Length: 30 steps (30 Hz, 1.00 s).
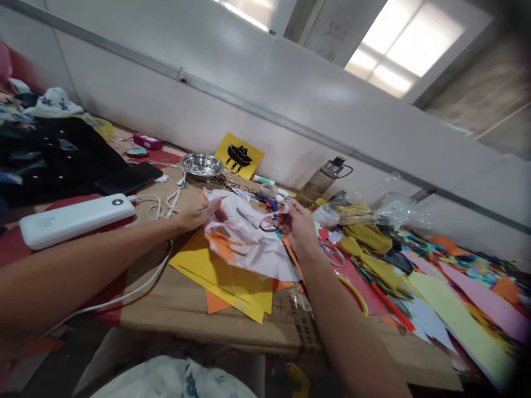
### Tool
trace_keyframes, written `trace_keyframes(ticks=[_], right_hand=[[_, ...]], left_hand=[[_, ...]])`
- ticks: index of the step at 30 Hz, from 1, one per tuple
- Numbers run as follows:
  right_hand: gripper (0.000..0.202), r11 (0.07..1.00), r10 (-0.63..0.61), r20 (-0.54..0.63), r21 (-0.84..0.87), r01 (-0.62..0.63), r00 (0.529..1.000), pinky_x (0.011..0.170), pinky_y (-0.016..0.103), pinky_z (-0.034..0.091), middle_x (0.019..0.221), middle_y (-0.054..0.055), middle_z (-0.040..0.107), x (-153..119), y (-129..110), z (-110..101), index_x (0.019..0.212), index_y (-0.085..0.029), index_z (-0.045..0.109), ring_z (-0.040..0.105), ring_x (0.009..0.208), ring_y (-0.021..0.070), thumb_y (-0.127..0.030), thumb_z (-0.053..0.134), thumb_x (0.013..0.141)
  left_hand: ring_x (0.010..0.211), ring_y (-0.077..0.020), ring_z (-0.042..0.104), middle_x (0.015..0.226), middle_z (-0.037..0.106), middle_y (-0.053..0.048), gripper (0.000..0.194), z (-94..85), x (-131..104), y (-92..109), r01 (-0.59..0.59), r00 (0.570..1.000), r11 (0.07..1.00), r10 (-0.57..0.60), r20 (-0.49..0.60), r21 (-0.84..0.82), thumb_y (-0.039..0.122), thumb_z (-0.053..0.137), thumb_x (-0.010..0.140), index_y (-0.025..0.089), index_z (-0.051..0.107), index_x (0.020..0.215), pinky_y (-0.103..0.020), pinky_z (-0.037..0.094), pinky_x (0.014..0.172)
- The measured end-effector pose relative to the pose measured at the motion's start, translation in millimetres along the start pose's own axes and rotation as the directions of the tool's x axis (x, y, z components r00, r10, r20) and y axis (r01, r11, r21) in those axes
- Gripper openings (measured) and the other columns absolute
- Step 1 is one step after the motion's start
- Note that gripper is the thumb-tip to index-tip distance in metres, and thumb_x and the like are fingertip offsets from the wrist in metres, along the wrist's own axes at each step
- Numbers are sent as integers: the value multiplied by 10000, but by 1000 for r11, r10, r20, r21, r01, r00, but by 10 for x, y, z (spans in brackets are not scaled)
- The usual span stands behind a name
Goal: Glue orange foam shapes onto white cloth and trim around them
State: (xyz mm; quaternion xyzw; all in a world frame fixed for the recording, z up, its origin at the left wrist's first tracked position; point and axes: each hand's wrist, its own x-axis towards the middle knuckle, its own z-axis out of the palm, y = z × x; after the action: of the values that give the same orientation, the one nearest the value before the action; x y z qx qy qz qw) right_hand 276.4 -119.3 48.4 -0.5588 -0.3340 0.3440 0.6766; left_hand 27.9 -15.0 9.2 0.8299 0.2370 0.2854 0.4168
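Note:
A crumpled white cloth (253, 232) is spread between my hands in the middle of the table. My left hand (203, 214) is closed on its left edge, fingers curled over the fabric. At the cloth's upper right, my right hand (296, 224) pinches a narrow white strip, which seems to be part of the cloth. An orange piece (224, 244) shows at the cloth's lower left; I cannot tell whether it lies on or under the fabric. Beneath are yellow paper sheets (232, 287) and the corner of an orange sheet (216, 303).
Left of my hands are a white power bank (78, 218) with its cable and a black phone (130, 178). Behind stand a metal bowl (202, 166), a yellow card (244, 157) and a bottle (319, 182). Coloured paper (448, 304) and mustard cloth (369, 257) crowd the right.

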Motion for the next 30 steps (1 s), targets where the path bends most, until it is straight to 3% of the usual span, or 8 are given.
trace_keyframes(ticks=[3, 6, 9, 11, 14, 21, 27, 30], right_hand=[[272, 1000, -9, 127, 24, 6, 992, 363, 164, 363, 560, -44, 602, -153, -165, 90, 817, -190, 607, 511, 436, 73, -386, 735, 678], [295, 998, -49, 443, -3, 56, 895, 475, 205, 465, 729, -10, 682, -283, -322, 183, 948, -211, 642, 611, 590, 107, -384, 720, 722], [243, 947, -130, 511, -191, 259, 850, 673, 274, 528, 871, 27, 715, -241, -322, 217, 1011, -213, 648, 657, 789, 143, -359, 617, 820], [225, 773, -170, 476, -479, 416, 863, 746, 308, 525, 929, 55, 721, -128, -216, 205, 1022, -189, 648, 657, 845, 159, -308, 549, 858], [272, 335, -90, 479, -811, 480, 873, 890, 370, 487, 1112, 114, 691, 29, 8, 180, 1097, -158, 652, 628, 1009, 206, -273, 552, 872], [194, 20, -68, 386, -922, 388, 920, 986, 571, 342, 1235, 199, 613, 91, 312, 263, 975, -155, 698, 483, 1177, 353, -205, 668, 790], [103, 13, -81, 364, -930, 366, 928, 873, 424, 433, 1022, 147, 700, 171, 246, 333, 833, -164, 692, 609, 993, 293, -219, 610, 802], [173, 77, -139, 324, -939, 336, 936, 784, 360, 452, 923, 123, 714, 212, 104, 344, 912, -179, 671, 641, 885, 260, -228, 515, 855]], left_hand=[[821, -187, 615, 864, 717, -105, 789, -69, -15, 17, -64, 978, 983, 96, 185, -171, 786, 267, 833, 137, 708, 915, -289, 455, 796], [792, -184, 614, 871, 720, -129, 813, -118, -32, 58, -34, 923, 978, 109, 368, -205, 834, 347, 763, 137, 715, 962, -279, 461, 751], [754, -188, 621, 843, 721, -136, 749, -132, -57, 131, 25, 879, 979, 75, 472, -201, 812, 458, 734, 136, 728, 912, -273, 465, 711], [774, -197, 635, 865, 729, -125, 638, -132, -76, 185, 68, 846, 974, 58, 530, -214, 749, 564, 723, 154, 731, 879, -275, 473, 723], [754, -190, 635, 863, 734, -80, 475, -124, -101, 258, 88, 801, 984, 22, 599, -154, 618, 733, 650, 193, 745, 863, -259, 472, 688], [881, -226, 578, 921, 680, -73, 538, -30, -133, 420, -269, 712, 963, 210, 671, -16, 577, 841, 506, 257, 779, 935, -268, 436, 811], [799, -200, 582, 844, 666, -81, 405, 11, -104, 313, -263, 750, 964, 181, 636, 37, 601, 716, 687, 216, 767, 802, -251, 454, 739], [682, -175, 571, 693, 667, -56, 366, -6, -99, 229, -226, 873, 970, 160, 461, 93, 574, 748, 648, 210, 720, 619, -237, 453, 655]])
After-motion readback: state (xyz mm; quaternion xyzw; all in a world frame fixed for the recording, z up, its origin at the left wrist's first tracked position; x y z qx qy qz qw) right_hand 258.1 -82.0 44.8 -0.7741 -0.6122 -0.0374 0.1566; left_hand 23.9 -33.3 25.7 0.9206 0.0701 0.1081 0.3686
